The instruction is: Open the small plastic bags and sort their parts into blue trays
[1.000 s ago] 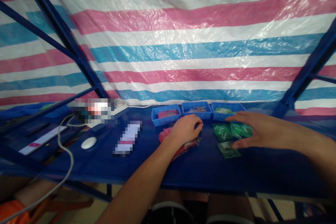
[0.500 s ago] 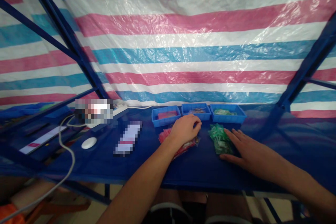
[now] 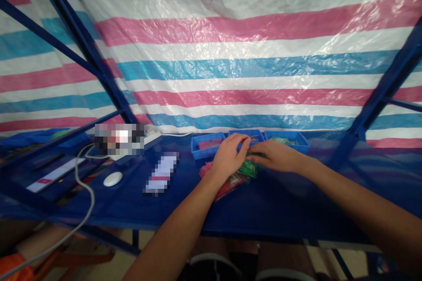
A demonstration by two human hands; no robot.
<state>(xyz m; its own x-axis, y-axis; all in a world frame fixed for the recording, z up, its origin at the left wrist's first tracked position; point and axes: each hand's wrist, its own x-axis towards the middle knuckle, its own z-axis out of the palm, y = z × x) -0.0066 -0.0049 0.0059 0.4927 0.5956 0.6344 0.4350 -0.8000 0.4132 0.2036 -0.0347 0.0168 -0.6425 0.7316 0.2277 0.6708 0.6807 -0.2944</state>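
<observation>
My left hand is over a pile of pink plastic packets, fingers bent and closed at the front edge of the middle tray. What its fingertips hold, if anything, is hidden. My right hand meets it from the right, its thumb and fingers closed on a green plastic bag. The bag lies partly over the right side of the pink pile. Both sets of fingertips nearly touch. Small contents inside the packets are too blurred to name.
Three blue trays stand in a row: the left tray with pink packets, the middle tray, and the right tray with green bags. Leftward lie a blurred-out phone, a white oval object and a white cable.
My right hand has moved left, bringing the green bag from the right part of the table onto the pink pile. My left hand has shifted slightly and its fingers now meet the right hand's.
</observation>
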